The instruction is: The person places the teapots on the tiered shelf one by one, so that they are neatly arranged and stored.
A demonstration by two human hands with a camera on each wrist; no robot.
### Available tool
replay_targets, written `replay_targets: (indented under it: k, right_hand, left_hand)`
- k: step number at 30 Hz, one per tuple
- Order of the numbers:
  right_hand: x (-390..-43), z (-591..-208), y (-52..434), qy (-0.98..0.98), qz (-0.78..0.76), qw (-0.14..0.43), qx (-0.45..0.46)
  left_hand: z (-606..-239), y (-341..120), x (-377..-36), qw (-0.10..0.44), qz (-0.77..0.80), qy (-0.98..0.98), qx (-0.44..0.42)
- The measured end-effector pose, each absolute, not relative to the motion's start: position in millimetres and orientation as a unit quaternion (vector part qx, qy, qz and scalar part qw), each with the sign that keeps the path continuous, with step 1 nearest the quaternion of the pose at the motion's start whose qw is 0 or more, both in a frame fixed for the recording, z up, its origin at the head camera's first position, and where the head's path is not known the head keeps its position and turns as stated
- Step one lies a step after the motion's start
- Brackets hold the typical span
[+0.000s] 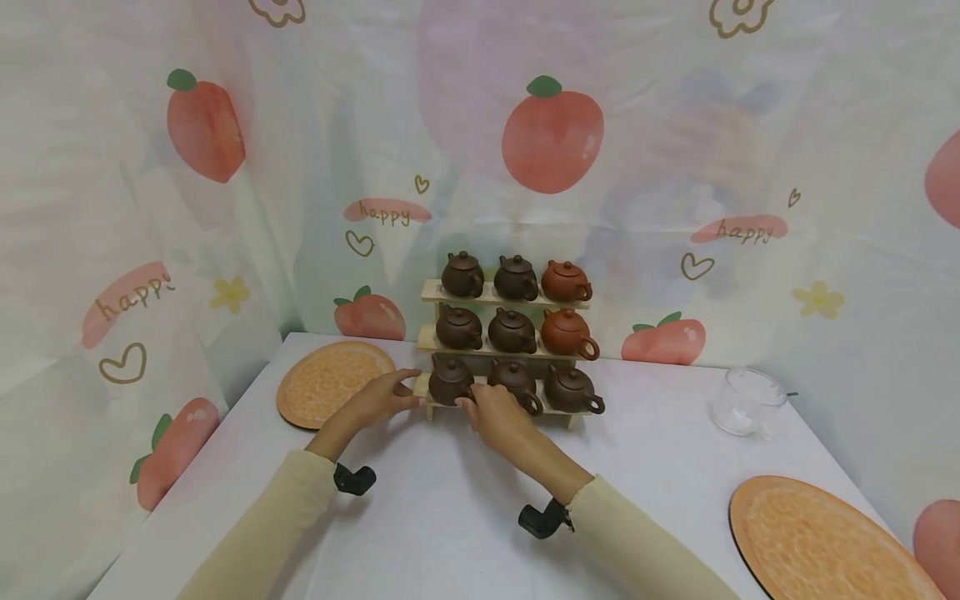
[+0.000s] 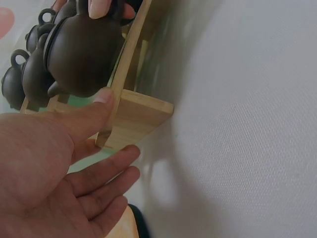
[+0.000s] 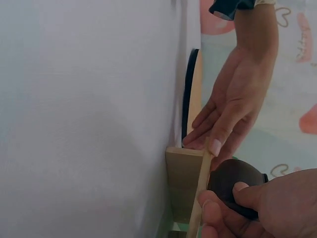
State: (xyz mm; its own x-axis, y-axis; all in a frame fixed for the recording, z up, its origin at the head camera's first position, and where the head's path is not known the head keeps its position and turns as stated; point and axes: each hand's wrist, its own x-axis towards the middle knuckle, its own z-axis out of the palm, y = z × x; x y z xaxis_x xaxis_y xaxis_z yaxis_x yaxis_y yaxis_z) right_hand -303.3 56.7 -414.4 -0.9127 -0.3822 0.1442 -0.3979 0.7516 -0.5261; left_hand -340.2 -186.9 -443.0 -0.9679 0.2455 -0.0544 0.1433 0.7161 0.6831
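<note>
A three-tier wooden rack [image 1: 430, 292] at the back of the white table holds several small clay teapots, most dark brown and two reddish. My right hand [image 1: 497, 417] grips the dark brown teapot [image 1: 448, 382] at the left end of the bottom tier. In the right wrist view its thumb and fingers [image 3: 267, 208] curl round the pot [image 3: 233, 177]. My left hand [image 1: 378, 398] rests at the rack's left end with fingers straight. In the left wrist view its thumb [image 2: 91, 111] presses the rack's front strip [image 2: 141, 114] beside the teapot [image 2: 81, 54].
A round orange mat [image 1: 330, 382] lies left of the rack and a second one [image 1: 817, 542] at the front right corner. A clear glass cup [image 1: 746, 402] stands to the right. A peach-print curtain [image 1: 551, 137] hangs close behind the table.
</note>
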Motion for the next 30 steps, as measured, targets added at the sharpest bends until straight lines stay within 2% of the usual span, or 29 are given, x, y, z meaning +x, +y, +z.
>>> replay_targets:
  k: [19,30]
  right_hand:
    - [-306.7,-409.4,57.7,-0.946,0.266,0.015,0.188]
    - [-303.6,-410.8,63.9,-0.942,0.264,0.044,0.204]
  left_hand:
    - [-439.9,-179.8,-341.0,0.077,0.36,0.923,0.111]
    - [-439.2,-178.4,-341.6,0.069,0.365,0.923,0.098]
